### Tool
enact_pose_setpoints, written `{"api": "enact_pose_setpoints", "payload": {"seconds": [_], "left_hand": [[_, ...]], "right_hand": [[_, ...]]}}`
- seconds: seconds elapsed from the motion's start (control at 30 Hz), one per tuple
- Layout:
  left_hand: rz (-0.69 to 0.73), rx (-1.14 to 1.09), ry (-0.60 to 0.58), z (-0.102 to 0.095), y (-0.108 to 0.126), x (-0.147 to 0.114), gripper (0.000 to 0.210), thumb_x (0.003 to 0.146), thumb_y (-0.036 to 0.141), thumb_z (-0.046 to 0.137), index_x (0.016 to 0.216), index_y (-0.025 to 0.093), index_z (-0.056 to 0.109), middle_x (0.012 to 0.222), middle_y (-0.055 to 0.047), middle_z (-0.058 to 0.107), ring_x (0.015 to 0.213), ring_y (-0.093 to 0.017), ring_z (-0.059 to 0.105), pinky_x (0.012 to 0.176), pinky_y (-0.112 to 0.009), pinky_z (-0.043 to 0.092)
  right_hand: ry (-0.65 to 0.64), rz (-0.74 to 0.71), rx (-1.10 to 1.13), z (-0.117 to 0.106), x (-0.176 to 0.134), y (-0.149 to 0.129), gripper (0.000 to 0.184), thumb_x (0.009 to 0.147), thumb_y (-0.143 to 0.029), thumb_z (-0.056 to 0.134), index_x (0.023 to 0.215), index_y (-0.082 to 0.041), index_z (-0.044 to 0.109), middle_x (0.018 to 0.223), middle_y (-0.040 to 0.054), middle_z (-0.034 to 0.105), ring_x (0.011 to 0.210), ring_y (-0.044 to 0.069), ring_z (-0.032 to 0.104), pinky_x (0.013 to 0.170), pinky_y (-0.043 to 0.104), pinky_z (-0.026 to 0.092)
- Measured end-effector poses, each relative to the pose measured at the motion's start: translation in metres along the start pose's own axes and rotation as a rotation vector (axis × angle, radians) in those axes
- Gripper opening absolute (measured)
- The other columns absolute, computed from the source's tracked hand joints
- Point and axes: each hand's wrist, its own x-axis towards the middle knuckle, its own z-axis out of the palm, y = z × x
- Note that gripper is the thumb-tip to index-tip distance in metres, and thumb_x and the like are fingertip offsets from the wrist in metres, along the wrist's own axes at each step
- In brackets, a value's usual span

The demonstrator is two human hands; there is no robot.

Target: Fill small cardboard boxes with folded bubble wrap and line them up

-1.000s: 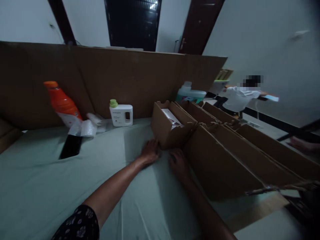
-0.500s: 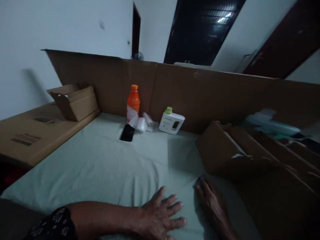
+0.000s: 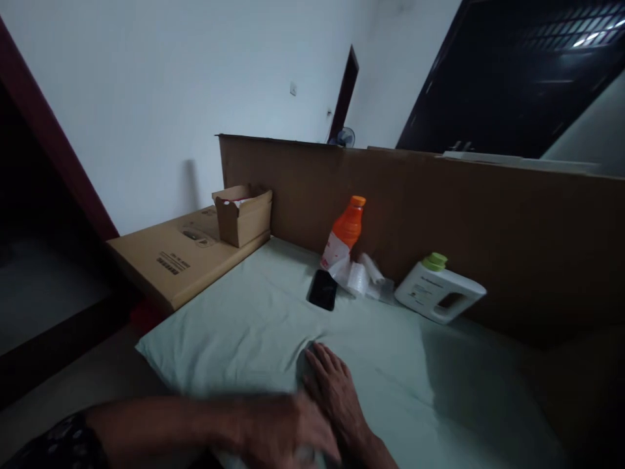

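Cloth, pale green and softly creased, covers the tabletop out to its left edge, with both of the person's hands over the near part. The right hand lies palm down on it, fingers together and pointing toward the far-left corner, its grip open on nothing I can see; it seems to bear lightly on the fabric. The left forearm comes in level from the near left, so the left hand overlaps the right wrist from where I stand, too blurred to tell whether its grip is closed or holds anything.

Toward the far edge sit a flat black phone-like slab, a clear bubble-wrap bundle, an orange plastic bottle and a white green-capped jug, probably set back to spare the arms. A brown cardboard panel stands behind, perhaps as a screen.
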Motion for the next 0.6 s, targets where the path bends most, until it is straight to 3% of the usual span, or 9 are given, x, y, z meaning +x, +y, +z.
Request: {"api": "enact_pose_setpoints", "payload": {"seconds": [0.1,0.17,0.27,0.33,0.43,0.6], "left_hand": [[-0.367,0.217,0.475,-0.086,-0.045,-0.010,0.036,0.083,0.028,0.062,0.117,0.019,0.068,0.130,-0.011,0.067,0.123,-0.024,0.061,0.109,-0.036,0.047],[-0.688,0.410,0.812,-0.149,-0.082,-0.017,0.042,0.073,0.019,0.068,0.116,0.020,0.068,0.137,-0.012,0.061,0.127,-0.027,0.058,0.111,-0.039,0.045],[-0.835,0.515,1.030,-0.231,-0.135,-0.027,0.061,0.075,0.017,0.067,0.134,0.014,0.054,0.160,-0.018,0.029,0.149,-0.037,0.028,0.120,-0.051,0.029],[-0.897,0.554,1.117,-0.271,-0.166,-0.031,0.073,0.073,0.019,0.071,0.141,0.012,0.046,0.164,-0.021,0.013,0.152,-0.042,0.011,0.121,-0.057,0.022],[-0.998,0.561,1.206,-0.306,-0.200,-0.031,0.071,0.069,0.021,0.078,0.134,0.012,0.052,0.165,-0.021,0.008,0.152,-0.043,0.005,0.121,-0.056,0.019],[-1.053,0.527,1.242,-0.324,-0.226,-0.026,0.026,0.079,0.014,0.064,0.103,0.005,0.067,0.159,-0.020,0.028,0.151,-0.036,0.014,0.123,-0.048,0.013]], "right_hand": [[0.029,-0.053,0.030,0.004,0.038,-0.011,0.045,0.092,-0.022,0.055,0.137,-0.020,0.061,0.147,0.0128,0.053,0.134,0.032,0.051,0.106,0.049,0.047],[0.059,-0.060,0.035,0.007,0.049,-0.014,0.044,0.093,-0.023,0.054,0.136,-0.018,0.061,0.145,0.0133,0.055,0.133,0.032,0.052,0.106,0.049,0.047],[0.089,-0.085,0.049,0.014,0.051,-0.009,0.042,0.093,-0.025,0.054,0.133,-0.018,0.064,0.143,0.0133,0.058,0.131,0.032,0.054,0.102,0.050,0.050],[0.112,-0.111,0.069,0.018,0.048,-0.003,0.040,0.093,-0.024,0.054,0.130,-0.020,0.066,0.143,0.0120,0.058,0.130,0.032,0.055,0.101,0.049,0.051],[0.128,-0.127,0.100,0.023,0.045,0.006,0.039,0.092,-0.024,0.055,0.128,-0.022,0.067,0.141,0.0102,0.060,0.129,0.031,0.057,0.098,0.047,0.052],[0.107,-0.121,0.160,0.024,0.045,0.009,0.036,0.091,-0.025,0.055,0.124,-0.023,0.069,0.140,0.0100,0.061,0.129,0.031,0.057,0.098,0.047,0.052]]}}
